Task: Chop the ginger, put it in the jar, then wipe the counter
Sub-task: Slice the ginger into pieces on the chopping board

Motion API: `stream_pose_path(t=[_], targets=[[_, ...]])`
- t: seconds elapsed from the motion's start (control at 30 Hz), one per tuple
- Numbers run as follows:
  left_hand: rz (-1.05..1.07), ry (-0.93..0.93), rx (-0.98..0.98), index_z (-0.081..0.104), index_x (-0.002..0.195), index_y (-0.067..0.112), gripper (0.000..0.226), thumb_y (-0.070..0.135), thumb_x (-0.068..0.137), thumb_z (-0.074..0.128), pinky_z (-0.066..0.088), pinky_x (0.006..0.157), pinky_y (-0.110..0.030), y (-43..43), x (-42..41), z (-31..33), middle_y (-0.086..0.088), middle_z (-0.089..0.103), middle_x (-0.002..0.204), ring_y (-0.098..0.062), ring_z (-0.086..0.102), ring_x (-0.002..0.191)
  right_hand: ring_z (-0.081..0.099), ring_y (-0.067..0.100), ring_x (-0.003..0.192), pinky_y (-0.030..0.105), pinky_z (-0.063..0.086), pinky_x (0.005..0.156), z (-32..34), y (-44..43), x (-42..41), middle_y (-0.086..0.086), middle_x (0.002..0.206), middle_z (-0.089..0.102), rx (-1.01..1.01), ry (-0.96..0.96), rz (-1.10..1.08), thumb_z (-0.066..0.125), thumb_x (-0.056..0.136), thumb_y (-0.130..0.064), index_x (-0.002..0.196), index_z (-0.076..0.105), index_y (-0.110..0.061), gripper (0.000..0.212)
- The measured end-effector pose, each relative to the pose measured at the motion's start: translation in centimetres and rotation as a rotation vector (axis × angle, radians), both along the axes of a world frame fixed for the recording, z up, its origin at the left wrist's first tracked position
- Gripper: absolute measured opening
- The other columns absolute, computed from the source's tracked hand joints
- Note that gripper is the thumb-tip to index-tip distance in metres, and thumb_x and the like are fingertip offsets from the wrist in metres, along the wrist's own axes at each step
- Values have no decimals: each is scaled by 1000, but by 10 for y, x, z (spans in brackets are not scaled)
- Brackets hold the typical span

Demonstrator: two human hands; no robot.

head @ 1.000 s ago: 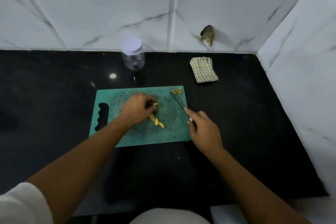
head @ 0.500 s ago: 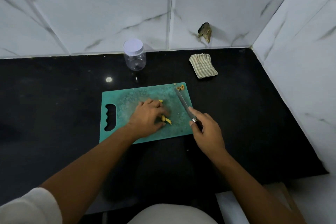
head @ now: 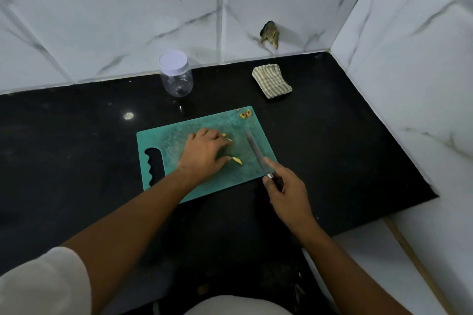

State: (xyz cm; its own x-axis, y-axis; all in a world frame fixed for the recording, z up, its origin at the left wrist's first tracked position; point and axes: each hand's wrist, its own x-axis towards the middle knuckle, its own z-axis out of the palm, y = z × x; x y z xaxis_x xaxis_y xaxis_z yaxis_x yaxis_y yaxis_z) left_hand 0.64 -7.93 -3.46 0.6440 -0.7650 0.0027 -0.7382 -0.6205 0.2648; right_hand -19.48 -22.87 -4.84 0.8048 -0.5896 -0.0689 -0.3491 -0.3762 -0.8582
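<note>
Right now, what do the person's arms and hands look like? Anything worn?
Both hands, left hand and right hand, are bare: no gloves, rings or watch visible. A short white sleeve covers the left upper arm; the right arm shows no sleeve in frame.

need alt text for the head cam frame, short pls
A person's right hand grips a knife, its blade over a green cutting board, while the left hand lies over small ginger pieces there. Behind the board on the black counter stand a lidded clear jar and, to its right, a folded striped cloth.
</note>
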Motion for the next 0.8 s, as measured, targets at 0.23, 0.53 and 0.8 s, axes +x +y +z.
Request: stream_pose_path(t=[0.23, 0.53, 0.8], targets=[[-31, -14, -6, 67, 114, 35, 24, 46, 94, 62, 34, 102, -43, -13, -16, -6, 5, 58, 126, -21, 46, 121, 68, 17, 88, 53, 61, 78, -2, 8, -5, -10, 100, 67, 38, -15, -60, 64, 97, -27, 137, 58, -48, 45], [14, -49, -10, 68, 102, 36, 14, 44, 97, 59, 32, 97, -41, -11, -6, -6, 12, 67, 115, -18, 50, 112, 66, 14, 88, 51, 61, 80, 0, 15, -14, -9, 106, 69, 51, 4, -103, 64, 98, -25, 134, 61, -45, 42], [70, 5, -65, 66, 96, 31, 11, 39, 95, 58, 38, 92, -42, -36, -27, -5, 8, 70, 98, -20, 59, 105, 69, 15, 91, 52, 61, 80, 9, 8, -11, -11, 110, 70, 33, 3, -87, 63, 96, -31, 134, 60, -45, 41]])
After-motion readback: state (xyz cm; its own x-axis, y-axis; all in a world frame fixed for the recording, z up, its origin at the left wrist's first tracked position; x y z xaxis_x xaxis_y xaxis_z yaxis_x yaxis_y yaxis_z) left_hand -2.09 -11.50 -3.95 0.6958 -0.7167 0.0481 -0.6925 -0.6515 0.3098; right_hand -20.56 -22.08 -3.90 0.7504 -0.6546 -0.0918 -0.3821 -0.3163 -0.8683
